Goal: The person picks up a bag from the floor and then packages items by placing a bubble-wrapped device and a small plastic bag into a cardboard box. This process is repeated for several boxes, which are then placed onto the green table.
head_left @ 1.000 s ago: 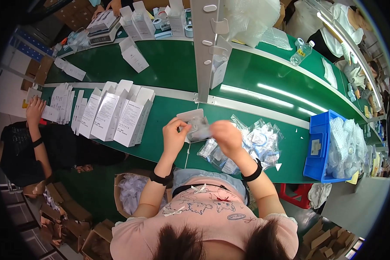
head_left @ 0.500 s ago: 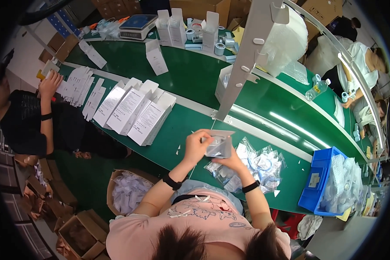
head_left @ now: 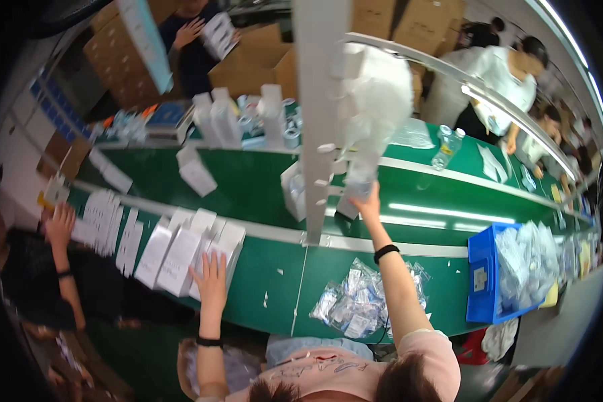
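Observation:
My left hand [head_left: 211, 289] is spread over the nearest of several white folded cartons [head_left: 181, 258] lying in overlapping stacks on the green table, its fingers apart. My right arm reaches far forward, past the metal rail, over the green conveyor belt. In my right hand [head_left: 368, 203] is a small white box [head_left: 348, 207], held beside the upright post; a hanging clear plastic sheet partly blurs it. Another open white box [head_left: 293, 191] with something clear inside stands just left of the post. Below my right forearm lies a pile of small clear bags [head_left: 355, 301] with white and blue contents.
A blue crate [head_left: 479, 275] full of clear bags stands at the right. The grey post [head_left: 315, 120] rises mid-table. White boxes [head_left: 224, 120], a scale [head_left: 171, 115] and a bottle [head_left: 449, 149] stand beyond the belt. A co-worker's hand [head_left: 60, 224] is at the left by flat cartons.
Both hands held the open white box near me. My left hand has let go and moved left onto the cartons; my right has carried the box forward over the belt. The view has shifted.

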`<state>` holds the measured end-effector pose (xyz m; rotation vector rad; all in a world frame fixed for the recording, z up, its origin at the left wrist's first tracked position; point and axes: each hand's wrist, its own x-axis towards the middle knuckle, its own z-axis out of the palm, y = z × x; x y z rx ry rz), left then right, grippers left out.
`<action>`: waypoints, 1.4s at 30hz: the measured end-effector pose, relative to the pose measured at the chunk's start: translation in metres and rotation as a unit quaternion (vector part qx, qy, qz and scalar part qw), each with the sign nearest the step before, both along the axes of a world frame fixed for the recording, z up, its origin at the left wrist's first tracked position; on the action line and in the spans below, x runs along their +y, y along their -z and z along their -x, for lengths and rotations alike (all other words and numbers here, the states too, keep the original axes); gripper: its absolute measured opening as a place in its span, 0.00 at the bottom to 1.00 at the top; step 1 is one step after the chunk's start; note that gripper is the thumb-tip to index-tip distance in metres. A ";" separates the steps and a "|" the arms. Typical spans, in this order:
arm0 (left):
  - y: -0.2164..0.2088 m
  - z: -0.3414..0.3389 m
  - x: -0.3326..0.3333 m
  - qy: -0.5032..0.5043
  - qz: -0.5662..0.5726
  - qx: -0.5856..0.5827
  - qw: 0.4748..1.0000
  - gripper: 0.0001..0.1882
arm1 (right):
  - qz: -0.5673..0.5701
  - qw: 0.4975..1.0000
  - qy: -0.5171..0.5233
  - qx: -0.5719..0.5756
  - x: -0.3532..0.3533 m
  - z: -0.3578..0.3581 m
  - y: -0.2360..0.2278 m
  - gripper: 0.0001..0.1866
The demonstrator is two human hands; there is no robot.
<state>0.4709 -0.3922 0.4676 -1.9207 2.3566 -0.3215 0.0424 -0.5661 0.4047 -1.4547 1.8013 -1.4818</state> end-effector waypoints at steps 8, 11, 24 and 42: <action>-0.052 0.063 0.019 0.048 -0.154 0.118 0.980 0.39 | 0.001 0.989 0.090 0.117 0.052 0.002 0.016 0.47; -0.084 0.090 0.045 0.091 -0.241 0.218 0.941 0.39 | -0.107 0.943 -0.057 -0.309 0.131 -0.062 -0.026 0.40; -0.089 0.264 0.031 0.232 -0.430 0.624 0.610 0.53 | 0.049 0.776 -0.126 -0.616 0.291 -0.007 -0.105 0.40; -0.027 0.314 0.029 0.218 -0.214 0.577 0.758 0.51 | -0.376 0.704 0.319 0.512 0.281 0.367 -0.166 0.30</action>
